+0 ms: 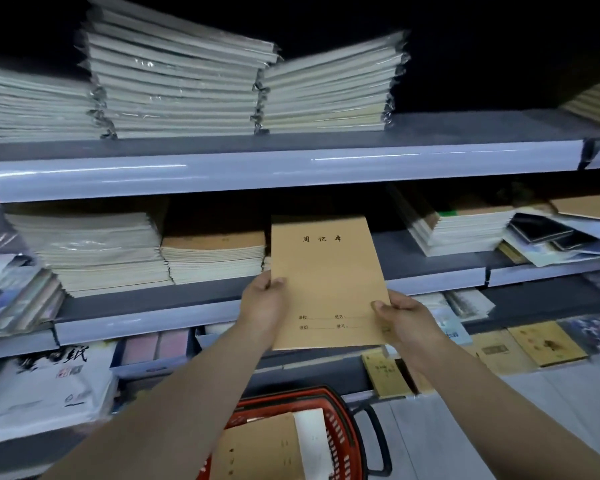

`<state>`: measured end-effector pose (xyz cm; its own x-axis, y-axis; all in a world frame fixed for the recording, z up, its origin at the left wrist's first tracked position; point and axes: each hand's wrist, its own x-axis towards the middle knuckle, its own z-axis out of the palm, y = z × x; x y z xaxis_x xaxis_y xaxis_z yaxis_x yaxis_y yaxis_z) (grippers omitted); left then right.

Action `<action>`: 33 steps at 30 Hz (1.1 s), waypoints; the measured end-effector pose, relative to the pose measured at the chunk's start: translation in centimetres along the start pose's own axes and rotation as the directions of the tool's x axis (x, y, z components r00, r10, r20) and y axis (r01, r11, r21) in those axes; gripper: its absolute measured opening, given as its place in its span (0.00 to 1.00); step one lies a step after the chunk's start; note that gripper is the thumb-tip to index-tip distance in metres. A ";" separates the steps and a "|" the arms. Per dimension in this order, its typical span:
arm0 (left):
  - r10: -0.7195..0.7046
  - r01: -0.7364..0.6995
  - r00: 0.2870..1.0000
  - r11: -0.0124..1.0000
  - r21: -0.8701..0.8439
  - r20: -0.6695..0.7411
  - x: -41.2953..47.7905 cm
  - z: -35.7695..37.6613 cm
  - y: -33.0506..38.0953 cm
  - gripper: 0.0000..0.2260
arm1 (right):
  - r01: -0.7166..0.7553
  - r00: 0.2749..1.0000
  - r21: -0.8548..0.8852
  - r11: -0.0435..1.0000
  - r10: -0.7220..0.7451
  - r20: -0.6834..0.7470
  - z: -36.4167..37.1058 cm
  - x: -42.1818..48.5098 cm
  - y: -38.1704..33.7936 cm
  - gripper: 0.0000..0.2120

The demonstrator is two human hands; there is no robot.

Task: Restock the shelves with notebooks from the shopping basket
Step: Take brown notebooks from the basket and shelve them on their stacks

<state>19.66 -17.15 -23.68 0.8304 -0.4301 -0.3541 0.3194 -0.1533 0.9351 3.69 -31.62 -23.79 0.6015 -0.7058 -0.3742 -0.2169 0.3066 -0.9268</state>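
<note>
Both arms reach forward; the left hand (262, 303) and right hand (404, 318) pinch a notebook's (326, 282) lower side edges. It is tan kraft, upright, at the middle shelf's (146, 323) front edge.

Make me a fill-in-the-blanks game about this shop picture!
The left hand and right hand hold one brown ____.
The basket under the arms is ____.
Stacks on the top shelf are wrapped in clear ____.
Missing words: notebook; red; plastic.
</note>
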 end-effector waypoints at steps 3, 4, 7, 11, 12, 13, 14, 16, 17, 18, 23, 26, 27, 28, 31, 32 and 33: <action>-0.054 0.053 0.998 0.998 -0.025 -0.020 1.0 1.9 0.0 0.10 | -0.031 0.999 0.006 1.000 0.031 0.025 -1.3 3.1 -0.5 0.10; -0.068 0.067 0.997 0.997 -0.032 -0.030 1.4 2.3 -0.1 0.10 | -0.042 0.999 -0.002 0.999 0.042 0.030 -1.6 4.1 -0.6 0.10; -0.085 0.083 0.994 0.996 -0.042 -0.066 2.6 3.6 -0.3 0.10 | -0.073 0.996 -0.028 0.997 0.074 0.052 -2.3 7.5 -1.0 0.09; -0.255 0.250 0.966 0.963 -0.101 -0.034 3.7 4.5 -0.8 0.04 | -0.089 0.994 -0.041 0.995 0.091 0.068 -1.9 11.5 -1.5 0.07; -0.296 0.296 0.955 0.951 -0.091 0.009 3.7 4.4 -0.9 0.05 | -0.082 0.995 -0.048 0.995 0.085 0.060 -1.7 12.3 -1.4 0.07; -0.327 0.330 0.944 0.941 -0.079 0.053 3.8 4.4 -1.1 0.06 | -0.078 0.996 -0.064 0.995 0.081 0.045 -1.5 13.2 -1.2 0.07; -0.343 0.349 0.935 0.934 -0.072 0.086 4.1 4.3 -1.1 0.07 | -0.076 0.997 -0.090 0.993 0.078 0.024 -1.2 14.0 -1.1 0.08; -0.346 0.354 0.931 0.933 -0.062 0.114 4.3 4.0 -1.0 0.07 | -0.052 0.998 -0.118 0.992 0.046 -0.051 -0.6 15.1 -0.9 0.14; -0.343 0.351 0.933 0.934 -0.069 0.106 4.7 3.9 -0.9 0.07 | -0.033 0.996 -0.127 0.991 0.022 -0.088 -0.3 15.6 -0.8 0.16; -0.337 0.345 0.937 0.935 -0.085 0.092 5.1 3.8 -0.7 0.08 | -0.002 0.993 -0.142 0.990 -0.015 -0.119 0.1 15.8 -0.9 0.17; -0.319 0.320 0.947 0.923 -0.214 0.040 6.9 3.7 -0.4 0.07 | 0.175 0.970 -0.236 0.956 -0.208 -0.125 1.6 16.7 -0.8 0.14; -0.321 0.317 0.947 0.913 -0.257 0.026 7.9 3.5 -0.1 0.06 | 0.241 0.966 -0.364 0.900 -0.259 -0.002 2.3 16.8 -0.7 0.14; -0.329 0.320 0.944 0.907 -0.274 0.013 8.2 3.5 -0.1 0.06 | 0.249 0.966 -0.384 0.889 -0.255 0.034 2.5 16.7 -0.6 0.15; -0.337 0.322 0.942 0.902 -0.288 -0.002 8.5 3.4 0.0 0.06 | 0.265 0.964 -0.382 0.885 -0.256 0.074 2.9 16.5 -0.5 0.15; -0.339 0.312 0.940 0.895 -0.321 -0.031 9.6 3.1 0.3 0.06 | 0.361 0.931 -0.393 0.846 -0.303 0.203 3.8 16.3 0.3 0.19; -0.337 0.308 0.941 0.894 -0.326 -0.034 10.0 3.0 0.4 0.06 | 0.388 0.920 -0.404 0.828 -0.319 0.229 4.1 16.4 0.5 0.22; -0.338 0.307 0.941 0.893 -0.329 -0.037 10.3 3.0 0.4 0.07 | 0.411 0.910 -0.421 0.809 -0.335 0.244 4.2 16.5 0.7 0.25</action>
<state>26.99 -24.31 -26.93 0.6902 -0.3198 -0.6492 0.6908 0.0238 0.7227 16.70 -40.44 -30.46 0.8078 -0.5891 -0.0225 -0.2519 -0.3104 -0.9166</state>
